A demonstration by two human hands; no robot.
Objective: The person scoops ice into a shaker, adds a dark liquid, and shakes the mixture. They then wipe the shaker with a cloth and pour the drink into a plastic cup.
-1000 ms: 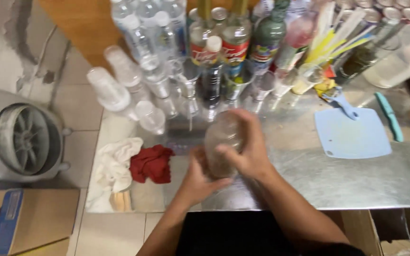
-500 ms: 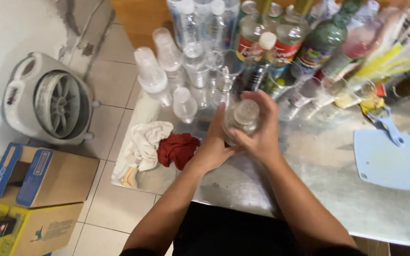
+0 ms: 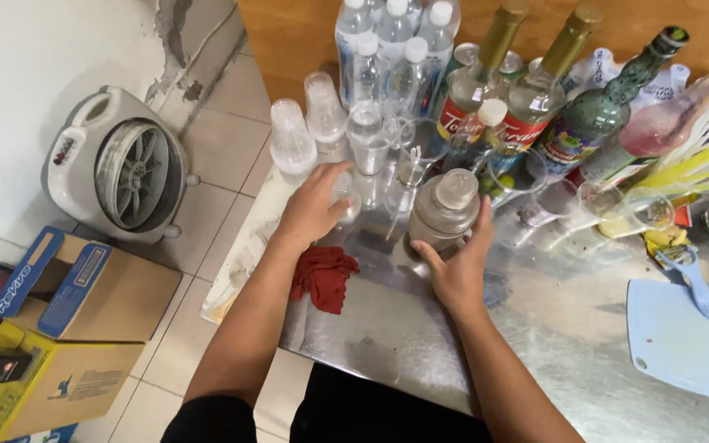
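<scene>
My right hand (image 3: pixel 459 264) grips a clear glass jar with a domed lid (image 3: pixel 445 211), which stands on the steel counter (image 3: pixel 551 320). Off to the left, my left hand (image 3: pixel 313 205) reaches to a small clear plastic cup (image 3: pixel 346 199) and touches it with fingers curled around it. A red cloth (image 3: pixel 324 275) lies on the counter just below that hand. Stacks of clear plastic cups (image 3: pixel 292 143) stand right behind the left hand.
Water bottles (image 3: pixel 395 61), syrup bottles (image 3: pixel 473 86), a green bottle (image 3: pixel 596 115) and glasses crowd the counter's back. A light blue cutting board (image 3: pixel 683 336) lies at the right. On the tiled floor at left stand a white round appliance (image 3: pixel 121 168) and cardboard boxes (image 3: pixel 84 303).
The jar was held in both hands above the counter; now it stands on the counter under my right hand. My left hand has let go and moved left to a cup.
</scene>
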